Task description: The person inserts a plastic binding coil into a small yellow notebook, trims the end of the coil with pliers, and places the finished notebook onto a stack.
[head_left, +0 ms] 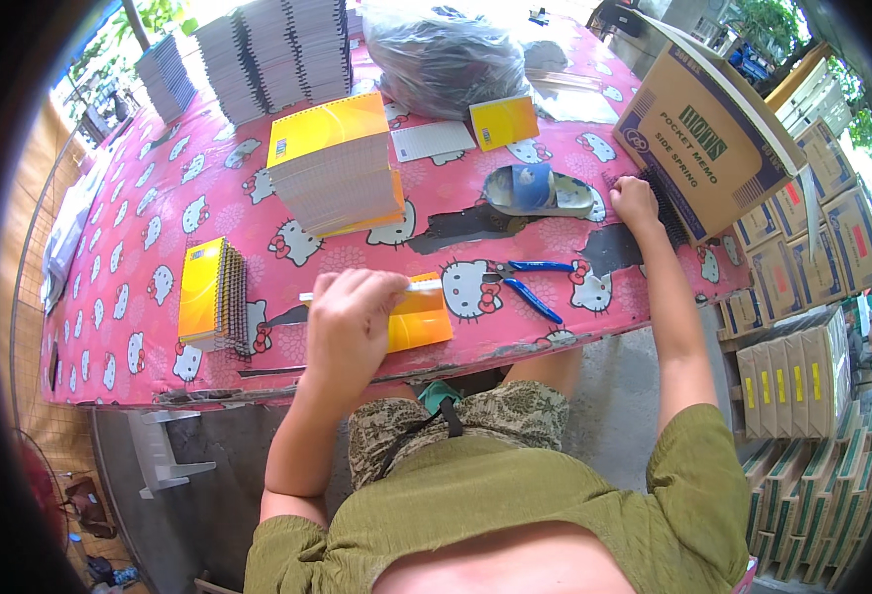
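My left hand (352, 322) is closed on a yellow-orange memo pad (418, 327) near the table's front edge, and a white strip of its pages shows beside the fingers. My right hand (636, 203) reaches to the black spiral binding coils (669, 210) in front of the cardboard box. Its fingers are closed, apparently round a coil; the fingertips are partly hidden. Between the two hands lie blue-handled cutting pliers (535, 282) with their jaws towards the left. A short stack of coil-bound yellow memo pads (213, 297) stands left of my left hand.
Behind sits a tall stack of yellow-covered pads (327, 163), with a blue slipper (540, 190) to its right. Farther back are large spiral notebooks (272, 59), a clear plastic bag (446, 59) and a loose yellow pad (504, 123). The cardboard box (708, 134) borders the right; more cartons (802, 233) lie beyond.
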`<state>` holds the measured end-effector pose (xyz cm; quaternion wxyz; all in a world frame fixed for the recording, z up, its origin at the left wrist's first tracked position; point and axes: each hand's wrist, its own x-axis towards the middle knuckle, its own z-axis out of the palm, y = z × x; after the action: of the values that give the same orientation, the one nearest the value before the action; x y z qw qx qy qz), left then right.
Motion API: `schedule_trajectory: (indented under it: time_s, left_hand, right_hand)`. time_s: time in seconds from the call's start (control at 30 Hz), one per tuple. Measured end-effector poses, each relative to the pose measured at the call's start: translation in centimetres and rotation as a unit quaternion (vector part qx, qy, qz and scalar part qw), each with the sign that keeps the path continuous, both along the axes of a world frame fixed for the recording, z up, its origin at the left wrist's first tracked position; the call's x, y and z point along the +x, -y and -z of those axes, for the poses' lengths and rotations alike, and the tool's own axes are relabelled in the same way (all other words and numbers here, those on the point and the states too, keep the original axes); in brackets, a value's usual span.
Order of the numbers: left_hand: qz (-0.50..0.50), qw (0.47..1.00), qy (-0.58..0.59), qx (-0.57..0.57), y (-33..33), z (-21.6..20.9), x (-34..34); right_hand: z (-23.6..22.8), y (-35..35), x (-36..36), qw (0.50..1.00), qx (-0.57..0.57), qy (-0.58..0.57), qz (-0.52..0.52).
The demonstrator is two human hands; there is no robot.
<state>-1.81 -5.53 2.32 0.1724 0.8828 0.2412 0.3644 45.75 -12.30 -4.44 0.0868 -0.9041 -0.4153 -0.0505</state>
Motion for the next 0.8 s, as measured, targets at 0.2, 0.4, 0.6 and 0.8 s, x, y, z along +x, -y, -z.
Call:
schedule_trajectory:
  time_s: [0.2,0.4,0.6,0.8]
  left_hand:
    - [-0.02,1.0,0.019,0.0,0.9,1.3,1.0]
    - [-0.052,0.998,0.036,-0.01,0.9,1.8,0.6]
    - [-0.021,0.997,0.07,0.025,0.8,1.8,1.0]
    - [-0.032,0.996,0.076,0.029,0.9,2.0,1.1]
  right_hand:
    - [-1.7,0.6,-4.3,0.972,0.176,0.109,-0.112]
    - [-5.8,3.6,-26.4,0.831,0.258,-0.366,-0.329]
    - [-5.1,2.6,-27.8,0.822,0.311,-0.33,-0.344]
    - [-5.7,1.2,-26.5,0.785,0.215,-0.427,-0.395]
